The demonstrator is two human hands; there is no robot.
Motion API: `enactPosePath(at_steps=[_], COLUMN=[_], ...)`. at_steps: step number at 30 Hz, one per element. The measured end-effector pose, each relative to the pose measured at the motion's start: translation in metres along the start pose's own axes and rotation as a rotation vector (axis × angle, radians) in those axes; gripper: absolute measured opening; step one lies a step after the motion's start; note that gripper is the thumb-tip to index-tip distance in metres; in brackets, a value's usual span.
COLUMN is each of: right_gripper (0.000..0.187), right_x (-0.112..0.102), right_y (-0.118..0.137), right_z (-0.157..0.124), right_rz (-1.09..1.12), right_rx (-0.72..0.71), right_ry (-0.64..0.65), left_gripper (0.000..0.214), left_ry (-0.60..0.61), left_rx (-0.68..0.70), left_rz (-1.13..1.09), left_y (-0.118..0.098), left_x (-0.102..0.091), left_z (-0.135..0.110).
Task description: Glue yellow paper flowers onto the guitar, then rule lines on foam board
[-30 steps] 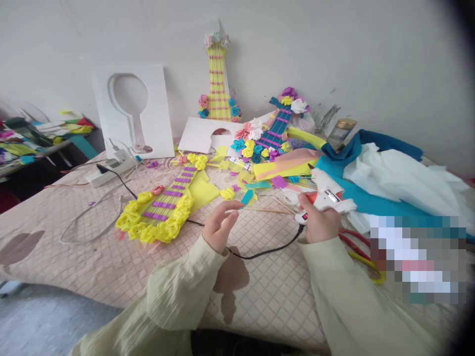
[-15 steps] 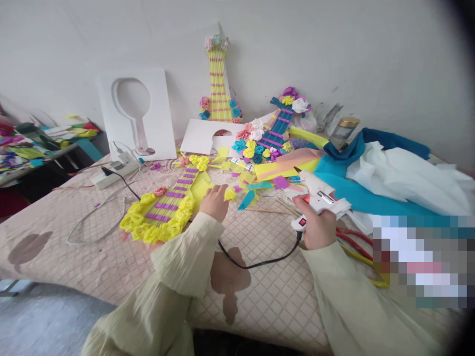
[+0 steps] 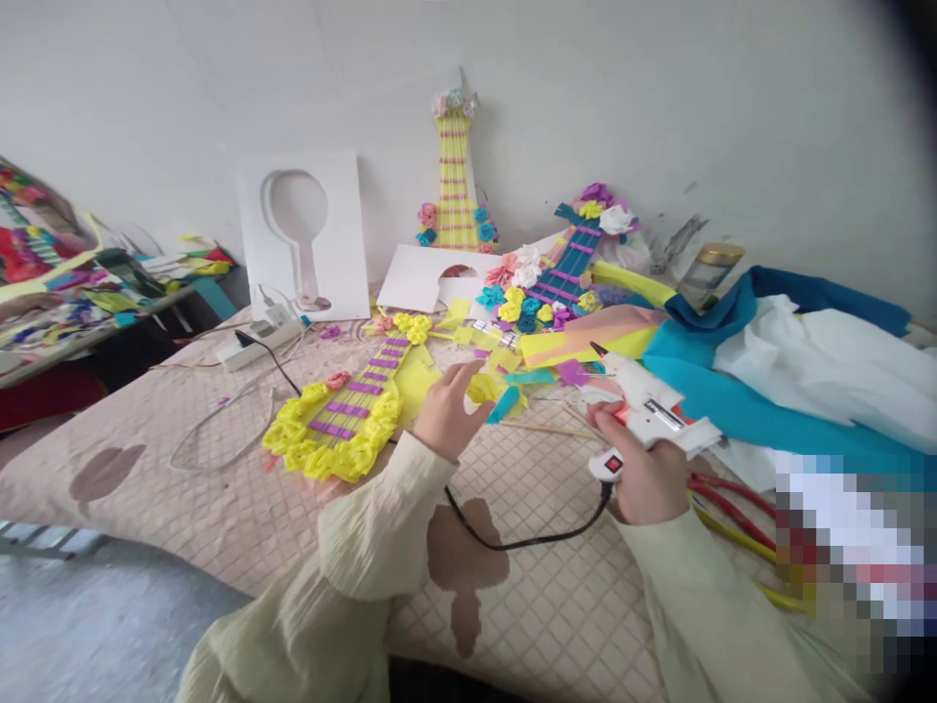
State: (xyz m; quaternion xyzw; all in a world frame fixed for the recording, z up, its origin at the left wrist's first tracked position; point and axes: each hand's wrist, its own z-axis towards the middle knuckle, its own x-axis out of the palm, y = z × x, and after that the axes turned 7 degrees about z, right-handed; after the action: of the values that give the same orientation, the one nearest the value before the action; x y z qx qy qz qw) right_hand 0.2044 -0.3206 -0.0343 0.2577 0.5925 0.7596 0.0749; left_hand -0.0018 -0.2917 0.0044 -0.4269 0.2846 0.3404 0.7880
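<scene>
In my right hand (image 3: 651, 474) is a white hot glue gun (image 3: 648, 400), its dark nozzle pointing up and to the left and a black cord running from the handle. My left hand (image 3: 452, 410) has its thumb and fingers around a small yellow paper flower (image 3: 481, 389), over the scraps. To the left of that hand lies a guitar-shaped craft (image 3: 344, 415) edged with yellow paper flowers, with purple strips and strings across its neck. A yellow sheet (image 3: 419, 379) lies between the craft and my left hand.
Against the wall lean a white cut-out board (image 3: 341, 234) and a yellow guitar craft (image 3: 454, 176). A blue guitar craft (image 3: 567, 268) stands behind the scraps. Teal cloth (image 3: 703, 366), white cloth (image 3: 827, 361) and a glass jar (image 3: 710, 273) are rightward; a power strip (image 3: 260, 342) is leftward.
My view has swung left, so things sit further right. My left hand has moved around the yellow paper flower. My right hand still holds the glue gun.
</scene>
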Motion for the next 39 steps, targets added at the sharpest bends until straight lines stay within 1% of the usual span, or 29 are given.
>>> enactPosePath(at_steps=[1, 3, 6, 8, 9, 11, 13, 15, 17, 19, 22, 25, 28, 29, 30, 31, 32, 34, 35, 37, 39], right_gripper=[0.03, 0.029, 0.03, 0.031, 0.032, 0.031, 0.028, 0.025, 0.023, 0.022, 0.022, 0.024, 0.025, 0.025, 0.024, 0.024, 0.024, 0.025, 0.026, 0.027, 0.028], right_x=[0.001, 0.004, 0.006, 0.005, 0.005, 0.005, 0.006, 0.007, 0.007, 0.006, 0.006, 0.007, 0.009, 0.01, 0.01, 0.01, 0.01, 0.009, 0.009, 0.008, 0.007], right_y=[0.001, 0.002, 0.001, 0.001, 0.001, 0.004, 0.007, 0.01, 0.011, 0.012, 0.011, 0.011, 0.013, 0.012, 0.012, 0.01, 0.008, 0.003, 0.001, -0.003, -0.004], right_z=[-0.002, -0.007, -0.011, -0.013, -0.014, -0.015, -0.017, -0.017, -0.017, -0.016, -0.017, -0.018, -0.018, -0.018, -0.018, -0.017, -0.017, -0.016, -0.016, -0.016, -0.017], right_rz=[0.041, 0.095, 0.115, 0.142, 0.15, 0.134, 0.109, 0.09, 0.064, 0.03, 0.003, -0.035, -0.096, -0.11, -0.112, -0.094, -0.054, 0.058, 0.115, 0.182, 0.168], right_rx=[0.018, 0.067, 0.134, 0.16, 0.167, 0.14, 0.062, -0.022, -0.065, -0.057, -0.009, 0.033, 0.066, 0.07, 0.069, 0.071, 0.082, 0.13, 0.162, 0.205, 0.2], right_ry=[0.054, 0.147, 0.206, 0.214, 0.214, 0.213, 0.211, 0.214, 0.227, 0.266, 0.325, 0.336, 0.316, 0.297, 0.274, 0.246, 0.22, 0.203, 0.217, 0.271, 0.323], left_gripper=[0.044, 0.042, 0.04, 0.041, 0.041, 0.037, 0.027, 0.021, 0.03, 0.037, 0.039, 0.04, 0.034, 0.029, 0.025, 0.022, 0.021, 0.025, 0.029, 0.037, 0.04], left_ry=[-0.039, -0.067, -0.036, 0.021, 0.056, 0.127, 0.209, 0.303, 0.368, 0.383, 0.397, 0.439, 0.482, 0.477, 0.447, 0.385, 0.294, 0.086, 0.004, -0.089, -0.113], left_rx=[0.04, 0.078, 0.051, -0.005, -0.055, -0.21, -0.425, -0.638, -0.789, -0.877, -0.953, -0.975, -0.934, -0.89, -0.82, -0.728, -0.611, -0.331, -0.191, 0.026, 0.135], left_rz=[-0.122, -0.326, -0.595, -0.812, -0.932, -1.193, -1.441, -1.618, -1.694, -1.709, -1.697, -1.666, -1.639, -1.628, -1.601, -1.544, -1.451, -1.172, -1.017, -0.767, -0.639], left_y=[-0.008, -0.023, -0.041, -0.048, -0.05, -0.052, -0.052, -0.051, -0.049, -0.048, -0.048, -0.048, -0.046, -0.045, -0.043, -0.042, -0.04, -0.036, -0.034, -0.031, -0.03], left_x=[-0.003, -0.006, -0.001, 0.007, 0.012, 0.021, 0.028, 0.031, 0.03, 0.028, 0.028, 0.032, 0.037, 0.038, 0.039, 0.039, 0.039, 0.037, 0.036, 0.034, 0.034], left_z=[-0.005, -0.015, -0.026, -0.03, -0.031, -0.031, -0.031, -0.029, -0.027, -0.026, -0.026, -0.028, -0.032, -0.033, -0.035, -0.036, -0.038, -0.041, -0.042, -0.043, -0.044])
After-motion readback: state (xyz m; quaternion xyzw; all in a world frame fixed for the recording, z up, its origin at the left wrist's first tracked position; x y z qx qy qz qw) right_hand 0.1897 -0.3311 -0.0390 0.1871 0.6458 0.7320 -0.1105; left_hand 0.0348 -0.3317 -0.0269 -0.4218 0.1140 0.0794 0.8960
